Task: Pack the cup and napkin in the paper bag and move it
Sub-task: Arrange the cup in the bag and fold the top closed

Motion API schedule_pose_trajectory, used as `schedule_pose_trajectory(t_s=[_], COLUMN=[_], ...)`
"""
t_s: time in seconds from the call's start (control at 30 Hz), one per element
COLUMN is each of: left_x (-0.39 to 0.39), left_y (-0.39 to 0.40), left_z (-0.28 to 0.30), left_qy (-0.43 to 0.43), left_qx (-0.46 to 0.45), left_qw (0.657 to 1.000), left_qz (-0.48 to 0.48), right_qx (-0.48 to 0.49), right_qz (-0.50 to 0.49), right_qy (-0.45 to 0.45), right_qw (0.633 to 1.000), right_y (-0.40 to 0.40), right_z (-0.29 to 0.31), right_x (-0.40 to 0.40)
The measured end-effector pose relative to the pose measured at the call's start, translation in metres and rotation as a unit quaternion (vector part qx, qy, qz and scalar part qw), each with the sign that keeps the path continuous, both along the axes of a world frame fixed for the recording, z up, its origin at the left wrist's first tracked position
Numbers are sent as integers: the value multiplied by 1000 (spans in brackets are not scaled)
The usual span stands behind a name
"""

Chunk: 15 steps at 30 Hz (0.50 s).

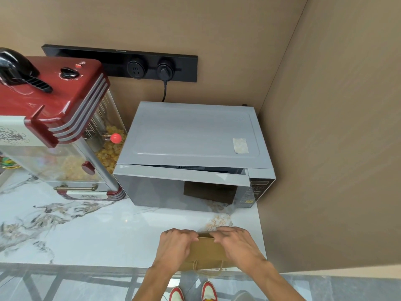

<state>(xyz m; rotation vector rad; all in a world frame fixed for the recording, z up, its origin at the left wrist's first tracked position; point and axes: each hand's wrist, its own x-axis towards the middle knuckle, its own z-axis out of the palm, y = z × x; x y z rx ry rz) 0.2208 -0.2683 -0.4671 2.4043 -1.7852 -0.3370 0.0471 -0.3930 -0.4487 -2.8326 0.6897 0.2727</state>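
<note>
While the bag is lying flat at the counter edge, just in front of the microwave, both hands are working at its far rim. The left hand and right hand are each curling their fingers over that rim, gripping the paper. Neither cup nor napkin is showing. Judging by this, the mouth is being folded or opened; pulling evenly with both hands should be keeping the paper from tearing. A popcorn machine is standing left of the microwave.

No legible text: microwave panel print and popcorn machine markings too blurred.
</note>
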Motion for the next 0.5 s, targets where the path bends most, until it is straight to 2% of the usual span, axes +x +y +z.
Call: schedule_pose_trajectory(t_s=[0.13, 0.3, 0.4, 0.5], left_x=[0, 11, 14, 15], left_y=[2, 6, 9, 10], left_z=[11, 1, 0, -6], left_qy=[-7, 1, -8, 32], left_qx=[21, -2, -10, -35], left_qw=[1000, 999, 999, 999], left_qz=[2, 48, 39, 15], right_qx=[4, -72, -34, -18], right_qz=[7, -9, 14, 14], right_qy=[16, 81, 57, 59], right_qw=[1000, 994, 998, 998], right_y=[-5, -9, -12, -18], right_z=[4, 7, 8, 4], right_x=[-4, -6, -12, -19])
